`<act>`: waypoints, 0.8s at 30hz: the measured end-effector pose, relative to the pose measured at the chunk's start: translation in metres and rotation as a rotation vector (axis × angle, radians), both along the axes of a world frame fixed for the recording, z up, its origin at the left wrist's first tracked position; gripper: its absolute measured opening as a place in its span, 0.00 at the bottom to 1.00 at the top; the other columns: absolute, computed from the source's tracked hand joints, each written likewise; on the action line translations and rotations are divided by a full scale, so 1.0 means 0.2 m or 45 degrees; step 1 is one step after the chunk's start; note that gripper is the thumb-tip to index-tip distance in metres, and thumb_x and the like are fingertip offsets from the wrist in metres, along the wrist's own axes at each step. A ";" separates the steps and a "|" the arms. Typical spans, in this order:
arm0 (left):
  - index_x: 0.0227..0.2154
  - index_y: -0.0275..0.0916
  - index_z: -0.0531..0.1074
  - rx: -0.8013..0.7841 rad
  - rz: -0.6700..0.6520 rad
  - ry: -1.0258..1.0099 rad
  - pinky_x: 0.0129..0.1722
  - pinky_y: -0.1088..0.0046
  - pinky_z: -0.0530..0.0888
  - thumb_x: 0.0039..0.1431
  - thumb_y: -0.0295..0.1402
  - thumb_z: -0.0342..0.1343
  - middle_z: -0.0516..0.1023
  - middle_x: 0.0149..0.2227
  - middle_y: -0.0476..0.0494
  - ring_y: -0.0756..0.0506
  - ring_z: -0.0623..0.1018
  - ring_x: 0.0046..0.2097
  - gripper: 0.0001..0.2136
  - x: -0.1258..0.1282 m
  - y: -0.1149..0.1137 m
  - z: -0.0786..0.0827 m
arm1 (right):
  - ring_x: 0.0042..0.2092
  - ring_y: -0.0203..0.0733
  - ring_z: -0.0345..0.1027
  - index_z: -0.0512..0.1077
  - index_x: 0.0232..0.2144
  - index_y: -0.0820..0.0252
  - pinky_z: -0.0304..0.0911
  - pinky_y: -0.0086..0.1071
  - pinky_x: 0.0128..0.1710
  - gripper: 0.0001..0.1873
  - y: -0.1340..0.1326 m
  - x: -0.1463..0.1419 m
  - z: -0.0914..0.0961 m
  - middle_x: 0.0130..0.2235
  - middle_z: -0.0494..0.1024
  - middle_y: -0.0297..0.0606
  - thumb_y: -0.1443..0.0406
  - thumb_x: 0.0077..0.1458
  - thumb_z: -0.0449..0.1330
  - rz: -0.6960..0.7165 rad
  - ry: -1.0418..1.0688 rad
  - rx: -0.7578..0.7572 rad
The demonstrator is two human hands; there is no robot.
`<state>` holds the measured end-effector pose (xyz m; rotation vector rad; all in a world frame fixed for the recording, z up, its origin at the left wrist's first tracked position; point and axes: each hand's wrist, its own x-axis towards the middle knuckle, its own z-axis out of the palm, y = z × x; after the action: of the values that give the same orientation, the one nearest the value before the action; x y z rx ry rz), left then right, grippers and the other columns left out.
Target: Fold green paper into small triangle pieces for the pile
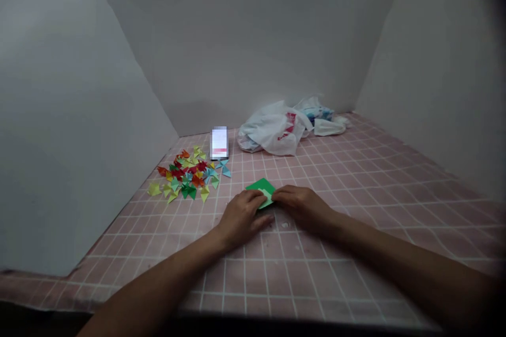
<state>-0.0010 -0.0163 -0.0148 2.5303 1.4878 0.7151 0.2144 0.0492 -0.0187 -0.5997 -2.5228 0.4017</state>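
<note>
A small square of green origami paper [261, 185] lies on the table with a corner pointing away from me. A paler green patch shows in its middle, partly covered by my fingers. My left hand [243, 215] rests over the paper's left and near side, its fingers stretched out on the sheet and the thumb held apart below. At the right corner, the fingertips of my right hand [302, 205] are pinched together on the paper's edge. Both hands hide parts of the sheet, so its exact folds cannot be made out.
Left of the hands lies a spread of small folded paper pieces [188, 190] in red, orange, yellow, green and blue. Behind them stands a lit phone [219, 142]. White plastic bags [272, 129] lie crumpled at the back. Pale panels [253, 37] enclose the pink checked tablecloth [253, 279].
</note>
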 end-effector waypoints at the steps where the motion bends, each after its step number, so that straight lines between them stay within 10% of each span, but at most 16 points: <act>1: 0.52 0.37 0.74 -0.001 -0.003 -0.036 0.53 0.54 0.75 0.62 0.35 0.60 0.78 0.52 0.34 0.36 0.77 0.52 0.17 -0.01 0.00 0.00 | 0.44 0.44 0.77 0.77 0.43 0.61 0.72 0.41 0.45 0.14 0.00 0.00 0.00 0.42 0.82 0.44 0.74 0.63 0.53 -0.011 0.031 -0.004; 13: 0.39 0.40 0.78 0.294 0.006 -0.359 0.35 0.67 0.75 0.67 0.29 0.52 0.83 0.32 0.41 0.44 0.81 0.34 0.09 -0.04 -0.03 0.06 | 0.36 0.41 0.73 0.72 0.37 0.58 0.68 0.35 0.38 0.08 -0.05 0.00 0.06 0.35 0.79 0.41 0.68 0.66 0.53 -0.104 0.515 -0.158; 24: 0.28 0.40 0.68 -0.799 0.319 -1.211 0.16 0.77 0.63 0.61 0.46 0.56 0.68 0.18 0.54 0.52 0.67 0.17 0.15 0.03 -0.06 0.03 | 0.25 0.33 0.64 0.69 0.33 0.57 0.63 0.28 0.26 0.08 -0.13 -0.09 0.02 0.27 0.69 0.30 0.60 0.55 0.61 -0.072 0.776 -1.695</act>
<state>0.0040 -0.0288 -0.0089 1.2520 1.3403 1.0543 0.1972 0.0222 -0.0140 -0.7959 -1.3789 1.9193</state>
